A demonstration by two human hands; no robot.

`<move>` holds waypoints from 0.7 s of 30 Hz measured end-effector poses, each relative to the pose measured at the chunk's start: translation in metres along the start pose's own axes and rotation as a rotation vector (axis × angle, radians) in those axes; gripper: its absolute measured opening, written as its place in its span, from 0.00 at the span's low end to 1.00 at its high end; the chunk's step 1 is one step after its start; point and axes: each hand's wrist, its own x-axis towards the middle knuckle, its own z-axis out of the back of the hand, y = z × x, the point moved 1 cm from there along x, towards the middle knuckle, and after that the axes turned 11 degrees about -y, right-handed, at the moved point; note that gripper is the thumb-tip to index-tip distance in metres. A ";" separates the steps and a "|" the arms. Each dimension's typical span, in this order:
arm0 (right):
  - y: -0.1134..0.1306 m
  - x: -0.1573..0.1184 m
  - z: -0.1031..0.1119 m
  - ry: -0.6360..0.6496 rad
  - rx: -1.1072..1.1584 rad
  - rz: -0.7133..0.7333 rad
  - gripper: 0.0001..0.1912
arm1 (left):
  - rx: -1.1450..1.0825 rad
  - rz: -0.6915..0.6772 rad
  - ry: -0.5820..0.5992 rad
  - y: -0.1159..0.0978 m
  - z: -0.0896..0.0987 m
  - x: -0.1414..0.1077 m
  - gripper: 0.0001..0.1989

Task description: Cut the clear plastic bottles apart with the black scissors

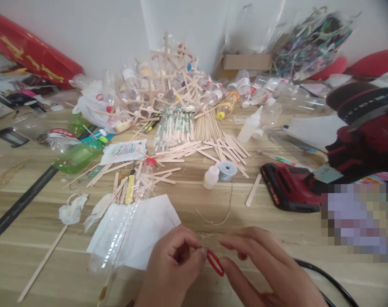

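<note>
My left hand (176, 262) is closed in a pinch on a small red plastic ring (215, 263), gripping its upper left edge. Something thin and dark shows at the pinch, too small to name. My right hand (267, 264) is beside the ring with thumb and fingers apart; its thumb tip is at the ring's right edge, and I cannot tell whether it touches. Beyond my hands stand a spool of thin wire (226, 169), its loose end (227, 217) curling on the table, and a small white dropper bottle (211, 177).
A red cordless power tool (293, 187) lies at right, a black cable (328, 277) below it. White paper (143, 217) and a clear plastic bottle (107, 243) are at left. Wooden sticks (226, 149), bamboo skewers (208, 125) and a green bottle (79, 155) lie farther back.
</note>
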 end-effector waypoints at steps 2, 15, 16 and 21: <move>0.000 0.005 -0.006 0.048 -0.009 -0.013 0.09 | -0.004 -0.023 -0.025 -0.001 -0.002 -0.001 0.06; -0.010 0.001 -0.015 0.204 0.154 -0.169 0.13 | 0.262 -0.380 0.002 -0.001 -0.006 -0.010 0.11; -0.011 0.000 -0.015 0.206 0.165 -0.169 0.13 | 0.274 -0.403 -0.003 -0.001 -0.005 -0.009 0.11; -0.013 -0.005 -0.015 0.174 0.126 -0.098 0.12 | 0.343 -0.489 0.009 0.002 -0.005 -0.010 0.09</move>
